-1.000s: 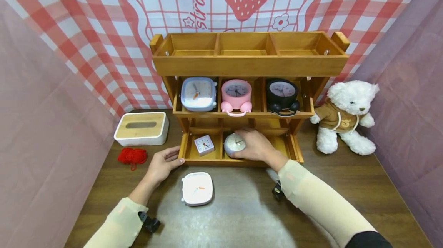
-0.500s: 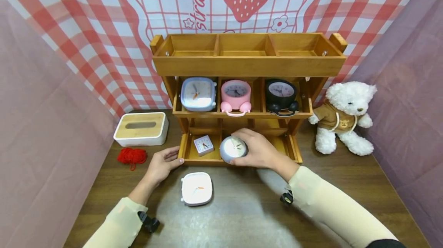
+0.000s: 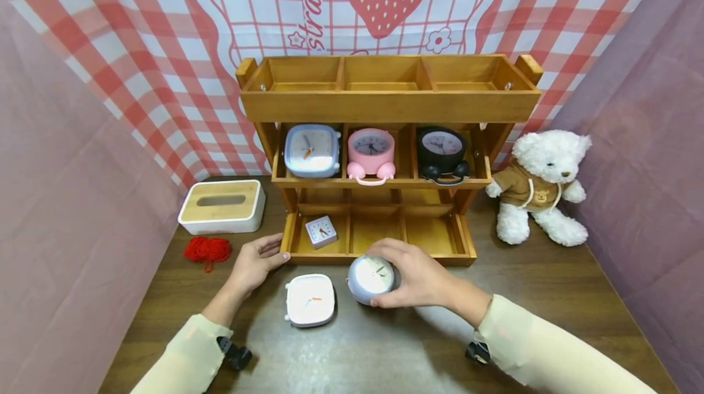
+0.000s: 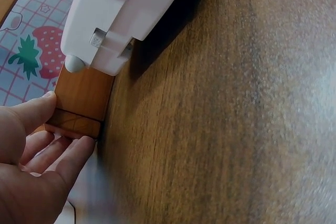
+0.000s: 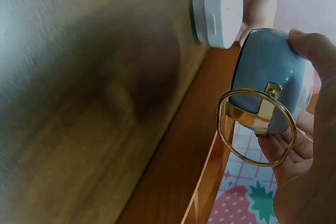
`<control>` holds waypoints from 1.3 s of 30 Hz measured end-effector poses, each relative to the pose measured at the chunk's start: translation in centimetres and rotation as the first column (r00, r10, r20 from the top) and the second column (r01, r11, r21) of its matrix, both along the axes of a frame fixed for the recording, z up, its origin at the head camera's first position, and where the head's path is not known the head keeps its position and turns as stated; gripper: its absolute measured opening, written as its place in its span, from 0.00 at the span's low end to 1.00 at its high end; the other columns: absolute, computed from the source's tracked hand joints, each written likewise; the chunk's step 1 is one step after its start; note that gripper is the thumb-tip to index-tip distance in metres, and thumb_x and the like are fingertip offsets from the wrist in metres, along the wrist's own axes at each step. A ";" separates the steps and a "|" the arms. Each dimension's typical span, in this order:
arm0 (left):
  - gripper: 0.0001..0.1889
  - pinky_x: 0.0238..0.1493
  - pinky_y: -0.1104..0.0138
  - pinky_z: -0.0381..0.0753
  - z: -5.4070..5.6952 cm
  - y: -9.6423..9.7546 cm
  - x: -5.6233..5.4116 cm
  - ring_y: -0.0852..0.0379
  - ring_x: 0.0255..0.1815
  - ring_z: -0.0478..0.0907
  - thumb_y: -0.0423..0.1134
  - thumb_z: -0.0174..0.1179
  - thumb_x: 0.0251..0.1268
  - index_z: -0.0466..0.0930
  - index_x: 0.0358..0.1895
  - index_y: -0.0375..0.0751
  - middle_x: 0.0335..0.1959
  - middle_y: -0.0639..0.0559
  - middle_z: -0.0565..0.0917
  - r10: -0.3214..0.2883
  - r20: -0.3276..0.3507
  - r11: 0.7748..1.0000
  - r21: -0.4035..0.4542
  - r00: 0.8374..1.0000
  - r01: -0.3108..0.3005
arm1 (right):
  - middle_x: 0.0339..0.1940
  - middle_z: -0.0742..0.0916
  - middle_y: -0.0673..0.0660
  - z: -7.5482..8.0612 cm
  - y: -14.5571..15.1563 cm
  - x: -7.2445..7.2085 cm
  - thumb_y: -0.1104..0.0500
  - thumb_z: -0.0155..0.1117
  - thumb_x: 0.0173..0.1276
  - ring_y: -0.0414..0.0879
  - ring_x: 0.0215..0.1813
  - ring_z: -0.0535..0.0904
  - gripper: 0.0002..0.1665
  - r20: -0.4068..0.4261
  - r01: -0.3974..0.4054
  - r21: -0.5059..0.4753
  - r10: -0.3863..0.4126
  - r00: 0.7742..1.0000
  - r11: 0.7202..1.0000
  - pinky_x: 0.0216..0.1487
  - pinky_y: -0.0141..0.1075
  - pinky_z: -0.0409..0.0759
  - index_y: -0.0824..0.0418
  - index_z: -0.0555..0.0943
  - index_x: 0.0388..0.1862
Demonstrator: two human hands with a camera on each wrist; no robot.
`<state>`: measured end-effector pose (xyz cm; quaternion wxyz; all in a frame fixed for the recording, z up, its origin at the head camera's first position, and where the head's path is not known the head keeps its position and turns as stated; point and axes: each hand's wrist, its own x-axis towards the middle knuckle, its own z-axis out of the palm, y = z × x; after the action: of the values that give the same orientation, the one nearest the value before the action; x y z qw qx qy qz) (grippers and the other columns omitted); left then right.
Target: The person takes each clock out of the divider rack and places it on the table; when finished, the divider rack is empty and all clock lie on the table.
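Note:
My right hand (image 3: 415, 275) grips a round grey-blue alarm clock (image 3: 371, 278), just in front of the wooden rack's lowest tier. In the right wrist view a gold ring and bracket show on the round alarm clock (image 5: 278, 66), which appears lifted off the table. My left hand (image 3: 255, 264) holds the front left corner of the wooden rack (image 3: 379, 107); the left wrist view has the thumb on one face of this corner and fingers on the other. A white square alarm clock (image 3: 310, 300) lies face up on the table between the hands.
A small lilac clock (image 3: 321, 232) lies in the bottom left compartment. Blue (image 3: 312, 149), pink (image 3: 371, 153) and black (image 3: 442, 151) alarm clocks fill the middle tier. Tissue box (image 3: 222, 206) and red yarn (image 3: 207, 249) lie left; a teddy bear (image 3: 541, 189) sits right.
My right hand has brought the round alarm clock out of the rack's bottom middle compartment, toward me and over the table. The left hand has stayed at the rack's corner.

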<state>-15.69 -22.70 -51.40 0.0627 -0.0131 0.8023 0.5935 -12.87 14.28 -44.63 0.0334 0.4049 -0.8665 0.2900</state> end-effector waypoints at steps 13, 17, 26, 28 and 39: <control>0.31 0.58 0.67 0.83 -0.5 -0.1 0.0 0.36 0.67 0.77 0.29 0.69 0.64 0.73 0.70 0.27 0.65 0.29 0.79 0.001 0.005 1.000 -0.025 1.000 -0.001 | 0.61 0.83 0.50 -2.8 0.5 2.8 0.35 0.82 0.49 0.44 0.60 0.81 0.46 0.063 -0.014 -0.017 0.015 0.998 1.000 0.61 0.41 0.83 0.57 0.80 0.63; 0.31 0.58 0.66 0.83 -0.6 -0.2 0.0 0.37 0.67 0.77 0.29 0.69 0.64 0.73 0.70 0.28 0.65 0.30 0.79 0.004 0.015 1.000 -0.018 1.000 -0.004 | 0.60 0.83 0.47 -4.2 0.5 3.1 0.37 0.83 0.47 0.42 0.58 0.81 0.46 0.104 0.004 -0.010 -0.003 0.995 1.000 0.59 0.39 0.83 0.56 0.81 0.62; 0.31 0.59 0.67 0.82 0.1 -0.1 0.0 0.36 0.68 0.76 0.30 0.69 0.65 0.71 0.71 0.27 0.66 0.29 0.77 0.001 0.023 1.000 -0.004 1.000 -0.001 | 0.58 0.83 0.46 -5.7 0.1 3.3 0.38 0.84 0.45 0.41 0.60 0.80 0.44 0.058 0.035 0.021 -0.037 0.998 0.999 0.61 0.40 0.82 0.54 0.82 0.60; 0.31 0.60 0.66 0.82 0.0 -0.1 0.0 0.35 0.69 0.75 0.30 0.68 0.66 0.71 0.71 0.26 0.67 0.28 0.77 0.003 0.027 1.000 -0.018 1.000 -0.002 | 0.58 0.83 0.45 -5.8 0.0 3.3 0.37 0.84 0.45 0.40 0.60 0.79 0.44 0.048 0.036 0.026 -0.037 0.998 0.999 0.61 0.39 0.82 0.54 0.82 0.60; 0.31 0.60 0.65 0.82 0.0 0.1 0.2 0.35 0.68 0.76 0.30 0.69 0.66 0.71 0.71 0.27 0.66 0.29 0.77 0.001 0.005 1.000 -0.018 1.000 -0.001 | 0.61 0.82 0.48 -5.7 0.5 3.4 0.34 0.85 0.44 0.42 0.62 0.78 0.48 0.016 0.054 0.054 -0.055 0.998 0.997 0.64 0.43 0.80 0.54 0.81 0.62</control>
<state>-15.44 -22.61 -51.39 0.0643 -0.0158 0.8075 0.5861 -9.52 14.77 -50.33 0.0228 0.3791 -0.8851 0.2691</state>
